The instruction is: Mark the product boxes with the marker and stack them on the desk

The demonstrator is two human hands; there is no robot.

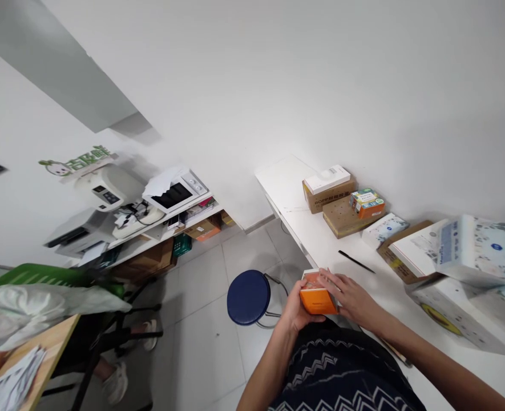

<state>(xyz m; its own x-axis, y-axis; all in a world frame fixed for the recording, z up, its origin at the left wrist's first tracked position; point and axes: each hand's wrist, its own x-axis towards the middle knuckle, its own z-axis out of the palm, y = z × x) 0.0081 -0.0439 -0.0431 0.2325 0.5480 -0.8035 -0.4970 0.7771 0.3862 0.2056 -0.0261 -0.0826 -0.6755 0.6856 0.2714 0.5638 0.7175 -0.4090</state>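
Note:
A small orange and white box [319, 301] is held close to my body, just off the front edge of the white table. Its left side and underside rest in my left hand [297, 308], with the fingers curled round it. My right hand [341, 292] lies against the upper right part of the box, its fingers bent over the top. On the table beyond the hands is a thin black stick-like object [356, 261], whose kind I cannot make out.
Along the wall the white table [290, 188] bears cardboard boxes [340, 220], a tissue pack [384, 228] and larger cartons [461, 319]. A blue stool [249, 298] stands on the floor. To the left are a microwave [177, 194], a green chair [42, 275] and a person's shoes [117, 383].

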